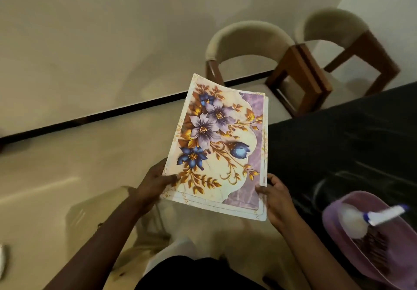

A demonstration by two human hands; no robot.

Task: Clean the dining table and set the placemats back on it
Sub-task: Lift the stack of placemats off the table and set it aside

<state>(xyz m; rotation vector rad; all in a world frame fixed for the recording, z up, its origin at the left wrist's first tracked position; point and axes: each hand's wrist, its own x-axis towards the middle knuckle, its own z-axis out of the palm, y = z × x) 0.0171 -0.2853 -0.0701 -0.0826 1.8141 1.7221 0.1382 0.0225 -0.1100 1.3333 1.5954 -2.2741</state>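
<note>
A stack of floral placemats (222, 145), cream and purple with blue and violet flowers, is held in the air in front of me, left of the dark glossy dining table (343, 136). My left hand (155, 183) grips the stack's near left edge. My right hand (274, 199) holds its near right corner, thumb on top. Several mat edges show along the right side of the stack.
A purple basin (338, 226) sits on the table's near right part, holding a white spray bottle (383, 214) and a dark cloth. Two cushioned wooden chairs (250, 48) (352, 41) stand at the table's far side by the wall. Pale floor lies to the left.
</note>
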